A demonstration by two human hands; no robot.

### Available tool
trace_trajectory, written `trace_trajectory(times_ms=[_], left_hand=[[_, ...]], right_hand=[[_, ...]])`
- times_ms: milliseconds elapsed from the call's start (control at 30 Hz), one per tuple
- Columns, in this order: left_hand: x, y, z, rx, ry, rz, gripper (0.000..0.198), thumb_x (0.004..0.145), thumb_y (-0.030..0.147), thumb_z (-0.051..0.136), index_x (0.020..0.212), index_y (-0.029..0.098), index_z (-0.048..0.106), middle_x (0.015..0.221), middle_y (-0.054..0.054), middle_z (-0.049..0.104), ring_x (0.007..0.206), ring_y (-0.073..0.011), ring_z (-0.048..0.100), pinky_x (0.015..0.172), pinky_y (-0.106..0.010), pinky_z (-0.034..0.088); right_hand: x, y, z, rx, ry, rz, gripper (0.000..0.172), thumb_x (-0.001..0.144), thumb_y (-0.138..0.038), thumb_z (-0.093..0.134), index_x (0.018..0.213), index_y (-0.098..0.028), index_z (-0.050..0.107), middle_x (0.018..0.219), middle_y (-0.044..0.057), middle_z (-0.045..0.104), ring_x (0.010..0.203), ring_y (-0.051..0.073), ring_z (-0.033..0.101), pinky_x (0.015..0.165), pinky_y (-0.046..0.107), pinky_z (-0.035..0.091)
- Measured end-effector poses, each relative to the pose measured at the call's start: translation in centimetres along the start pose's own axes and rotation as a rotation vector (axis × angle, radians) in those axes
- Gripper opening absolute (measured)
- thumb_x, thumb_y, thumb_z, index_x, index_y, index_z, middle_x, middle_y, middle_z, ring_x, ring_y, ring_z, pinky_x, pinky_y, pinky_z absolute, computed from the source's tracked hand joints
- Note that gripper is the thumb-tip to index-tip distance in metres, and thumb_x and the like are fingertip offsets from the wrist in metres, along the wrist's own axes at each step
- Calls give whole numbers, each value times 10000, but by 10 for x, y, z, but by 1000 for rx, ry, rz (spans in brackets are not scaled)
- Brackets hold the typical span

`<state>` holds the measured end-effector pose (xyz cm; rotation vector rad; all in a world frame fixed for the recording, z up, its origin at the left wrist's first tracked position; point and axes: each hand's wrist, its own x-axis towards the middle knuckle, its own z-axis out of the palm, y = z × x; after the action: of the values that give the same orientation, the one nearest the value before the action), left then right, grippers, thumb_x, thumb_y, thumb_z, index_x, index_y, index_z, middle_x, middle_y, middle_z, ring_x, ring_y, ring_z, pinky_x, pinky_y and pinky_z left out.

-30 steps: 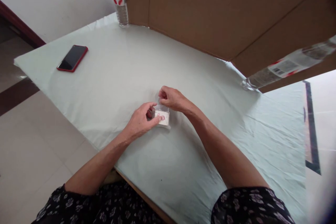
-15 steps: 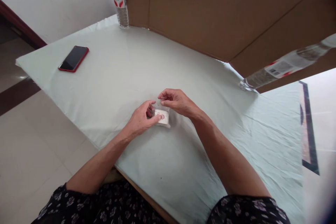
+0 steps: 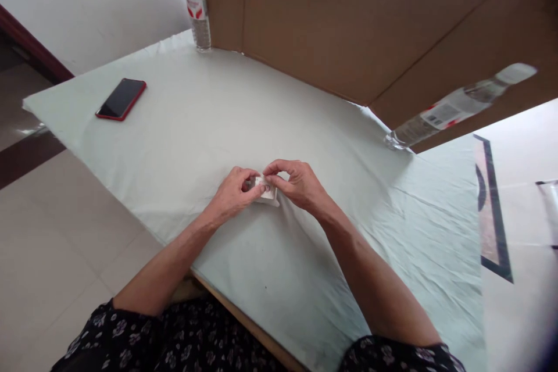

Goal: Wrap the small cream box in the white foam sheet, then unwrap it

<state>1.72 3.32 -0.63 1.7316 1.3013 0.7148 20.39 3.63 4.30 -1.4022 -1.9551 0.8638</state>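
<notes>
A small clear plastic box (image 3: 271,193) holds a white, card-like stack with a reddish print on its face. It rests on the cloth-covered table between my hands. My left hand (image 3: 235,193) grips the box from the left, thumb across the top and fingers curled behind its far side. My right hand (image 3: 299,183) is closed in a pinch at the box's far upper edge, thumb and fingertips together. My fingertips hide what exactly the right hand pinches there.
A phone in a red case (image 3: 122,99) lies at the table's far left. One water bottle (image 3: 198,9) stands at the back; another bottle (image 3: 449,109) is at the right. A brown cardboard panel (image 3: 314,23) rises behind the pale green tablecloth (image 3: 196,122).
My right hand has come down from above the box to pinch at its far edge. The clear plastic flap that showed above the box no longer shows. The view has shifted slightly.
</notes>
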Motion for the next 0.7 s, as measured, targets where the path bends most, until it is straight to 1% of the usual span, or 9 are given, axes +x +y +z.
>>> trace_trajectory(times_ms=[100, 167, 267, 400, 467, 567, 633, 700], left_hand=[[0, -2, 1, 16, 15, 30, 341, 865, 440, 636, 1093, 198, 712, 989, -43, 600, 789, -144, 569, 768, -309, 510], [0, -3, 2, 19, 39, 43, 341, 875, 455, 623, 1088, 205, 712, 977, -38, 603, 777, -140, 558, 765, -304, 508], [-1, -1, 2, 1, 49, 38, 333, 870, 448, 626, 1079, 203, 714, 965, -36, 598, 782, -144, 564, 777, -306, 508], [-2, 2, 1, -21, 36, 8, 321, 857, 434, 645, 1071, 206, 719, 979, -40, 594, 796, -154, 581, 799, -322, 510], [-2, 2, 0, -26, 38, 4, 310, 861, 428, 642, 1070, 212, 718, 987, -42, 597, 806, -157, 583, 799, -321, 512], [-2, 3, 1, -26, 37, 17, 301, 865, 406, 632, 1073, 207, 717, 979, -46, 599, 807, -158, 577, 794, -316, 511], [-2, 2, 1, -27, 37, 17, 310, 863, 405, 626, 1078, 201, 716, 970, -46, 597, 793, -155, 570, 793, -319, 507], [-2, 2, 1, -32, 38, 19, 321, 863, 408, 615, 1085, 196, 712, 957, -43, 598, 790, -155, 568, 796, -321, 501]], right_hand=[[-8, -2, 7, -79, 98, -38, 121, 839, -221, 604, 788, -249, 710, 822, -6, 758, 814, 187, 666, 942, 367, 447], [-14, -3, 11, -100, 132, -65, 115, 850, -218, 610, 803, -254, 707, 846, -1, 764, 855, 199, 675, 994, 390, 429], [-23, -2, 12, -77, 156, -65, 107, 871, -247, 609, 827, -253, 707, 863, 12, 764, 901, 215, 683, 978, 388, 451], [-32, 4, 2, -12, 230, -11, 128, 892, -314, 595, 925, -250, 701, 957, 33, 758, 964, 230, 685, 945, 389, 489], [-34, 7, -4, -20, 208, -37, 179, 874, -321, 617, 1021, -250, 690, 1063, 46, 745, 1036, 238, 673, 976, 402, 483], [-34, 12, -5, -87, 90, -103, 326, 840, -317, 665, 1161, -261, 660, 1232, 72, 698, 1171, 257, 625, 1028, 431, 457], [-33, 15, 0, -155, 53, -139, 326, 854, -313, 670, 1175, -258, 665, 1257, 88, 687, 1193, 267, 613, 1034, 452, 445], [-33, 18, 7, -236, 80, -174, 254, 886, -308, 654, 1131, -252, 694, 1229, 95, 700, 1164, 270, 624, 1009, 460, 446]])
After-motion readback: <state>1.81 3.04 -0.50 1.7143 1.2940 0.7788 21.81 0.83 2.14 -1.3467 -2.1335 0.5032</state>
